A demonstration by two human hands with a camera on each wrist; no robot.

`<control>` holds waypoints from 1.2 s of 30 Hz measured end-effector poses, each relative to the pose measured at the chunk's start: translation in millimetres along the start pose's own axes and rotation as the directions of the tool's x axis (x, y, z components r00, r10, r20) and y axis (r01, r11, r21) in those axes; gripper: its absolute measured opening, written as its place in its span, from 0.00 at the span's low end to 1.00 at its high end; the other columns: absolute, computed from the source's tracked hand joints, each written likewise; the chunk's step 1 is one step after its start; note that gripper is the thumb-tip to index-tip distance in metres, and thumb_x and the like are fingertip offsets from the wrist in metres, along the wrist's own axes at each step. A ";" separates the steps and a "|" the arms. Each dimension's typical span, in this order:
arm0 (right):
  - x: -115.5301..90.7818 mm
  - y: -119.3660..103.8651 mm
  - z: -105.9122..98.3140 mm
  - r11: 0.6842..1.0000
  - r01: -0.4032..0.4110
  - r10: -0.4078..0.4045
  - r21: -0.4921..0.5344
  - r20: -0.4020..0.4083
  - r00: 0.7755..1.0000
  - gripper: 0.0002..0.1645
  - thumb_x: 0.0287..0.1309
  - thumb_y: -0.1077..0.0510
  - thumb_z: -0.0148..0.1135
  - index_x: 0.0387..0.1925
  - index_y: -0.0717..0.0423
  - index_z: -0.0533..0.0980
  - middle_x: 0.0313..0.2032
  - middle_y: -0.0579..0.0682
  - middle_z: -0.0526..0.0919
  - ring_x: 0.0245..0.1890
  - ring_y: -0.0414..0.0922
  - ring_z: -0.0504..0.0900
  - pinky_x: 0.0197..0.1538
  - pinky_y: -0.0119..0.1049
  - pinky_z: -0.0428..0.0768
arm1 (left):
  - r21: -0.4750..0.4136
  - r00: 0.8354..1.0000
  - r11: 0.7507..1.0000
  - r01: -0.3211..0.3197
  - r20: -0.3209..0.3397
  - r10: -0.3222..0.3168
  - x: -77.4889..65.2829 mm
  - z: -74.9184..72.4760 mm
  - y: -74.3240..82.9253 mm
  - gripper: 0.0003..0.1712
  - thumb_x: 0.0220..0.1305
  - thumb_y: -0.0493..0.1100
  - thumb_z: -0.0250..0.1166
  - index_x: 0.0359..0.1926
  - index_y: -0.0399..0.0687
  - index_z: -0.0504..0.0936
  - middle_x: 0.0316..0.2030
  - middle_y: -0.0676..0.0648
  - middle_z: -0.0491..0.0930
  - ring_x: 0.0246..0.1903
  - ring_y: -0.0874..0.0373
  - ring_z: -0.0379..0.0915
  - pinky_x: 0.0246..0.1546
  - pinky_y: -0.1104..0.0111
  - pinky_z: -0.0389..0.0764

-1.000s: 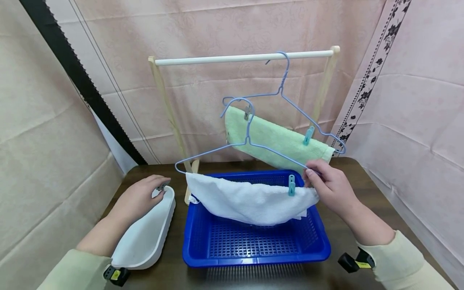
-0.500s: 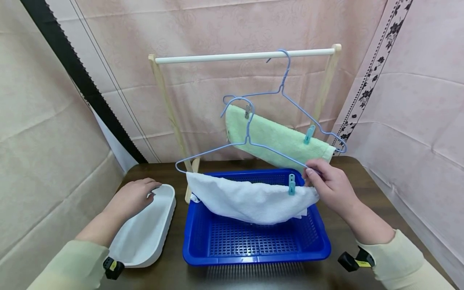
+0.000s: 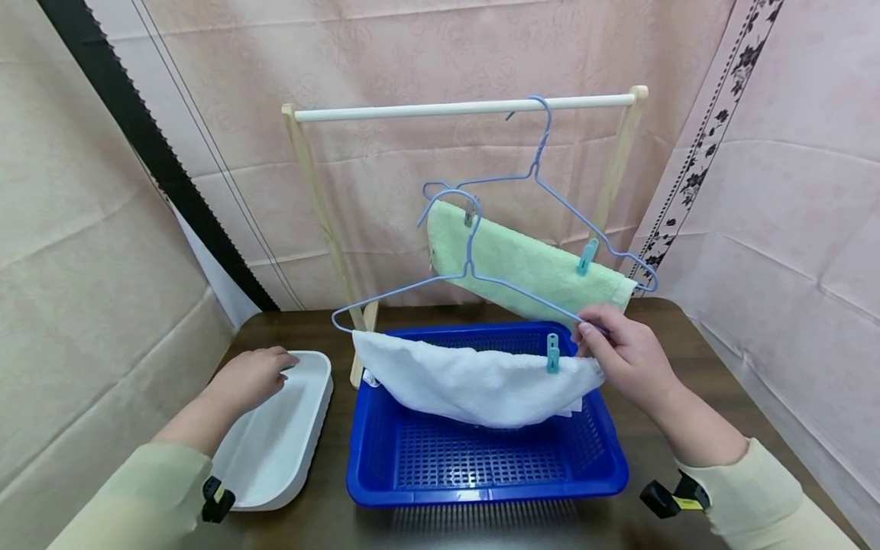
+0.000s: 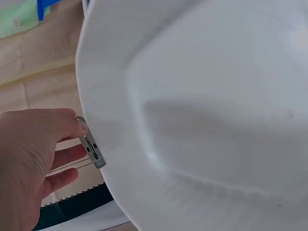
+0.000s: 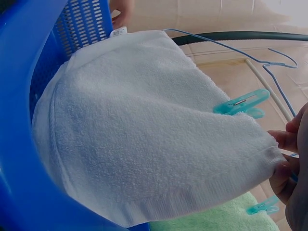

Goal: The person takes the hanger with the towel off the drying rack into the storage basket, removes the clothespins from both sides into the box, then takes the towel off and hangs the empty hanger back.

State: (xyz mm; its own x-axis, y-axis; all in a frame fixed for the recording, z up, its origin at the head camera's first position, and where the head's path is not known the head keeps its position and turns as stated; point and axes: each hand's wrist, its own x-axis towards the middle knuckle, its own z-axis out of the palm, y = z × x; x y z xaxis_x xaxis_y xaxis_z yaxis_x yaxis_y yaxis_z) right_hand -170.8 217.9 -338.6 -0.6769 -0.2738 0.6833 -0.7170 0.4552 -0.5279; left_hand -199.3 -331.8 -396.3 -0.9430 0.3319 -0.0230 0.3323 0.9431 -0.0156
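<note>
Counter [image 3: 323, 481] carries the blue basket [image 3: 481, 495] | nearer blue hanger [image 3: 470, 250] is above basket | white towel [image 3: 474, 386] hangs below this hanger | white tray [image 3: 312, 420] stands left of basket | my right hand [image 3: 622, 351] pinches hanger's end with towel's corner | my left hand [image 3: 250, 380], by tray's far rim, pinches grey clip [image 4: 92, 144] | teal clip [image 3: 553, 353] sits on towel

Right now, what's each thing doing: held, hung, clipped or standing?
Gray clip: pinched in the left hand
Front hanger: gripped by the right hand, off the rod
White towel: on the front hanger, one teal clip
Back hanger: hooked on the rod
Green towel: hanging, clipped near both ends
Blue basket: upright
White tray: upright
</note>
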 end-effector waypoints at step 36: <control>-1.2 -1.2 -0.5 1.000 -0.010 0.011 -0.027 0.021 1.000 0.12 0.63 0.74 0.54 0.41 0.58 0.78 0.29 0.44 0.82 0.25 0.37 0.81 0.32 0.22 0.78 | 0.053 0.986 0.999 0.005 0.165 -0.013 27.8 38.8 -6.3 0.14 0.60 0.29 0.65 0.45 0.46 0.86 0.38 0.47 0.84 0.40 0.48 0.81 0.45 0.53 0.81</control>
State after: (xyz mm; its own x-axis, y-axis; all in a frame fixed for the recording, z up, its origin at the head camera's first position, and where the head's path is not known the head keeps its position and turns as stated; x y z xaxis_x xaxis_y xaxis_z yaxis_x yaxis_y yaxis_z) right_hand -169.1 218.1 -338.5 -0.6877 -0.2868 0.6669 -0.7055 0.4809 -0.5206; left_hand -226.9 -329.4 -435.6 -0.9317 0.3111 -0.1873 0.3284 0.9421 -0.0685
